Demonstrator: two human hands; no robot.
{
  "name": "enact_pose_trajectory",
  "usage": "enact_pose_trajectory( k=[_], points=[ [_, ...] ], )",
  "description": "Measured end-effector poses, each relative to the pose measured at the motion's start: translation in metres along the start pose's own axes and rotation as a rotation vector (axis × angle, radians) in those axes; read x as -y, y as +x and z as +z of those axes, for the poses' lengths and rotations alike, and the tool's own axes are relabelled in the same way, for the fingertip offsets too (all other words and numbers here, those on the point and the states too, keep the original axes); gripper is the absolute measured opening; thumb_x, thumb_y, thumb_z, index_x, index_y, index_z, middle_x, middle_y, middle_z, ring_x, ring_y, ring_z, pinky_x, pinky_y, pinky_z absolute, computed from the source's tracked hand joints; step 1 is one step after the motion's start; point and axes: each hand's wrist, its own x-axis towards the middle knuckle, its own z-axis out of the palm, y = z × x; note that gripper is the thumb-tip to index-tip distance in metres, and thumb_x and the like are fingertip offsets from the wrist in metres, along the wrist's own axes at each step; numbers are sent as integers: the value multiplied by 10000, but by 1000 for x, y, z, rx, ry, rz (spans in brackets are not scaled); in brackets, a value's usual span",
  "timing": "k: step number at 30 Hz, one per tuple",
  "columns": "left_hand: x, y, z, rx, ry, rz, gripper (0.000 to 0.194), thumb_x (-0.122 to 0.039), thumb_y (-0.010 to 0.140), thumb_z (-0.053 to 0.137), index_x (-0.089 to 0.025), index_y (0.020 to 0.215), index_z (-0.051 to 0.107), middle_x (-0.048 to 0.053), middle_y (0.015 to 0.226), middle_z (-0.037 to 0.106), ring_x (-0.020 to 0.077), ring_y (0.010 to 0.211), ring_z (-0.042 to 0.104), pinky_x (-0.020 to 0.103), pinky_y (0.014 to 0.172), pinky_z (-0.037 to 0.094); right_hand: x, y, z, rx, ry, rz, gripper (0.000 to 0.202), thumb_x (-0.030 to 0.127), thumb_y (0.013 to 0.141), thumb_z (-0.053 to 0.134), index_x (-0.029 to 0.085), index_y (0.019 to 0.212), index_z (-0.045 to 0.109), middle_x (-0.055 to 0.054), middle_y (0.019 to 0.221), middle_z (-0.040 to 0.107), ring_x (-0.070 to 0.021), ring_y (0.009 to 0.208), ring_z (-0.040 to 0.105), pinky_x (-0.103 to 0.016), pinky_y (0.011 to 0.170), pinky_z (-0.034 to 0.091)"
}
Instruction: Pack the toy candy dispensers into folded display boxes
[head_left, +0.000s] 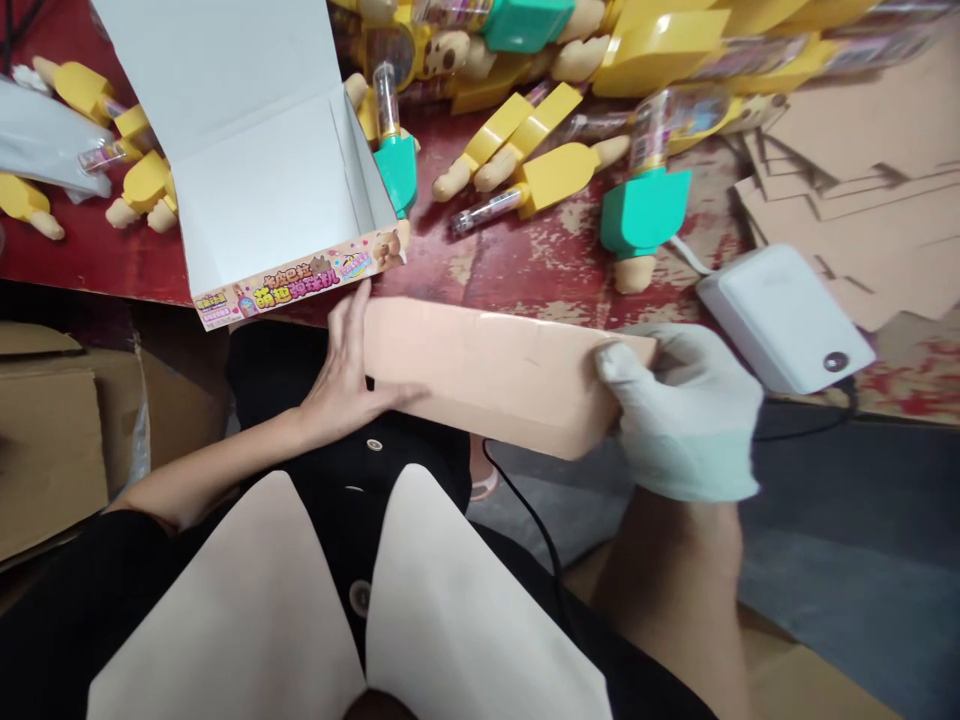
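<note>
I saw the peach card [487,370] stretched lengthwise from the bare left fingers [349,325] to the gloved right fingers [619,364], both grasping its ends. Beyond the left ones, a white-lined box [300,288] stood open.

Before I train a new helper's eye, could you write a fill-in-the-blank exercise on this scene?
1. The right hand, gripping the peach cardboard, wears a ____.
2. The left hand, at its other end, is ____.
3. In the picture, the open box lies to the ____ of the white device.
4. The worn table is mainly ____ in colour.

Missing words: glove; bare; left; red.
</note>
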Motion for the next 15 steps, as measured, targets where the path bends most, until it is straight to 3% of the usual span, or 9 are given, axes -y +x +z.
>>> enact_pose_trajectory(
  k=[2, 4, 7, 11, 13, 15],
  points=[
    [1, -7, 6, 70, -34, 12, 1349, -744, 640, 822, -312, 1645, 32, 175, 1613, 198, 397, 1491, 262, 628, 1218, 323, 0, 3, -1, -46, 2, 1, 430, 517, 665, 710, 155, 895, 674, -36, 807, 637, -148, 719, 522, -345, 743, 424],
    [4, -7, 9, 99, -65, 26, 1289, -728, 656, 819, -324, 1643, 95, 164, 1536, 281, 364, 1411, 366, 599, 1164, 412, 0, 3, 0, -44, 46, 26, 436, 524, 654, 714, 154, 879, 664, -42, 806, 643, -147, 713, 526, -349, 741, 427],
    [14, 2, 10, 18, -26, 127, 1119, -685, 713, 803, -301, 1617, 268, 125, 1382, 396, 311, 1308, 454, 555, 1161, 423, 1, 0, 5, -32, 119, 84, 475, 548, 627, 729, 152, 879, 656, -59, 822, 658, -155, 718, 544, -356, 737, 444],
    [25, 11, 10, -93, 93, 263, 947, -653, 787, 755, -283, 1575, 385, 102, 1309, 436, 285, 1273, 483, 514, 1154, 423, -6, -3, 6, -18, 138, 136, 520, 580, 615, 737, 150, 897, 661, -63, 834, 660, -160, 732, 550, -355, 732, 448],
    [20, 11, 10, -56, 153, 235, 929, -672, 797, 727, -268, 1568, 400, 120, 1329, 438, 301, 1285, 488, 521, 1137, 439, -12, 1, -2, -38, 119, 125, 521, 584, 629, 727, 149, 909, 666, -55, 831, 656, -153, 725, 541, -357, 740, 443],
    [6, 12, 9, 38, 246, 183, 965, -711, 768, 721, -254, 1561, 416, 172, 1434, 394, 376, 1367, 433, 593, 1152, 405, -14, 11, -16, -67, -7, 45, 501, 594, 656, 717, 155, 893, 679, -42, 780, 635, -149, 695, 519, -355, 721, 433]
  ],
)
